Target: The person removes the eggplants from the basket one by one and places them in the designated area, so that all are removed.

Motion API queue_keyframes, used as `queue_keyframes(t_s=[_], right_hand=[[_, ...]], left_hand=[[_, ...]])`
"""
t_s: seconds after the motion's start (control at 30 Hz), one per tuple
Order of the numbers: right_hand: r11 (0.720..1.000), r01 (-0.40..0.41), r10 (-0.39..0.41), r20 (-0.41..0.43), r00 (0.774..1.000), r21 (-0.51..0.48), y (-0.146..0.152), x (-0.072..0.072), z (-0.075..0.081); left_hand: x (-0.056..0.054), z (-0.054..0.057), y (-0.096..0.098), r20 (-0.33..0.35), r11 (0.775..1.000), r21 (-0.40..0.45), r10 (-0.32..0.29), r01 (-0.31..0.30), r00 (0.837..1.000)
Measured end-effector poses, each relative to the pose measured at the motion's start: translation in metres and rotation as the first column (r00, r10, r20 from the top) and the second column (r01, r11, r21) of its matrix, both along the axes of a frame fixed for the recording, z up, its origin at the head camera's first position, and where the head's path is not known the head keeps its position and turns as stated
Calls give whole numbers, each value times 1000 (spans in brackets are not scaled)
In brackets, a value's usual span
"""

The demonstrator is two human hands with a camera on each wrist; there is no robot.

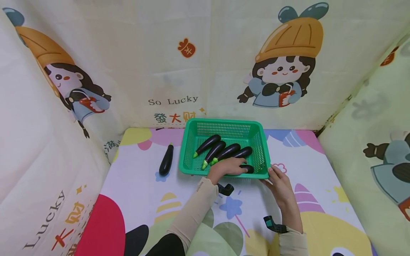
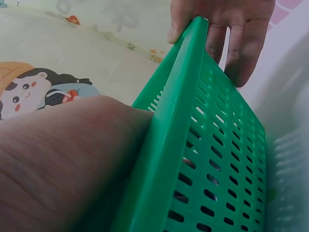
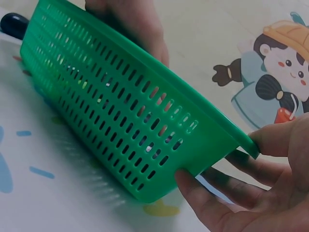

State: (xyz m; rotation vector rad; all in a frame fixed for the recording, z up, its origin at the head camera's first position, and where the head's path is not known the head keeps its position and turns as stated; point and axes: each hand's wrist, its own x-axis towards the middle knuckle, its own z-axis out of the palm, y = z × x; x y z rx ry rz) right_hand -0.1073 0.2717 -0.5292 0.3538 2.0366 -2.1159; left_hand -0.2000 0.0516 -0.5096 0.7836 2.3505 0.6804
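1. Six eggplants (image 1: 207, 145) total: 5 pcs in the basket, 1 outside. All v. glossy, dark purple-black, w/ light streaks of reflection; green caps visible on several.
2. Basket (image 1: 224, 125): bright green, rectangular, w/ slotted walls & smooth rim; sits toward the far edge of the surface (image 1: 132, 181), nr the wall.
3. Four of the five in the basket lie side by side on a diagonal, caps (where seen) pointing lower L, fat ends upper R. Cap of the 4th, rightmost, is hidden behind the hand.
4. Front eggplant (image 1: 248, 168), by the near R corner of the basket, is mostly covered; only a rounded dark end shows.
5. L-hand grip (image 1: 231, 166) reaches in over the near rim, fingers narrowed around the front eggplant.
6. R-hand grip (image 1: 282, 185) holds the basket's near R corner: thumb on rim, fingers below/outside, per R wrist view.
7. Lone eggplant (image 1: 166, 160): on the surface L of the basket, well apart from the rest; slim capped end away from the person, fat end nearer. Dark end of it also shows at the L edge of R wrist view.
8. Surface cover: white w/ colourful cartoon prints.
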Motion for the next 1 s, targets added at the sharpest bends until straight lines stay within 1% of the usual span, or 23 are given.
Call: queue_keyframes(t_s=[0.23, 0.47, 0.7, 1.0], right_hand=[[1000, 4, -4, 0, 1000, -8, 0, 1, 1], [1000, 6, -6, -8, 1000, -11, 0, 1, -1], [1000, 17, -17, -1, 1000, -22, -1, 1, -1], [1000, 13, -13, 0, 1000, -19, -1, 1, -2]], left_hand=[[-1, 0, 4, -3, 1000, -13, -3, 3, 1000], [-2, 1, 4, -30, 1000, -13, -13, 13, 999], [-4, 0, 3, -18, 1000, 13, 14, -14, 1000], [-5, -2, 4, -35, 1000, 5, 6, -6, 999]])
